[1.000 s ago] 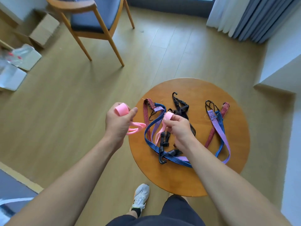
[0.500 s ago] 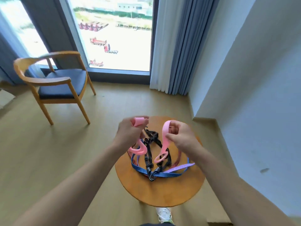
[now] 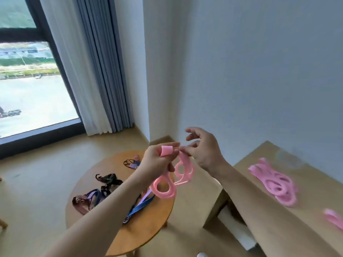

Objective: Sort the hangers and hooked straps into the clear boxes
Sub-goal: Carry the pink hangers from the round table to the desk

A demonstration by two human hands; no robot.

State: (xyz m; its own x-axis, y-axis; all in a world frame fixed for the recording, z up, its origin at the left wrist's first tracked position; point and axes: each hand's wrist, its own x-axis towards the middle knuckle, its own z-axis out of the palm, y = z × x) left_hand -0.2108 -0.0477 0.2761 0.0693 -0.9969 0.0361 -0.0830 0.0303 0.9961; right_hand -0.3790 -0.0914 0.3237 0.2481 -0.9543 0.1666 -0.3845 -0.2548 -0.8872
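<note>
While gathered for sorting, two glossy pink plastic hangers (image 3: 172, 178), looped at their lower ends, dangling above round wooden desk's (image 3: 92, 216) right edge. Left hand (image 3: 157, 162) grip pressed together around their pink tops; right hand (image 3: 206, 151) grip spread, fingertips touching one hanger. Woven hooked straps (image 3: 96, 197) strewn across that desk. More pink hangers (image 3: 274, 184) heaped on rectangular desk (image 3: 315, 175); clear boxes indistinct.
</note>
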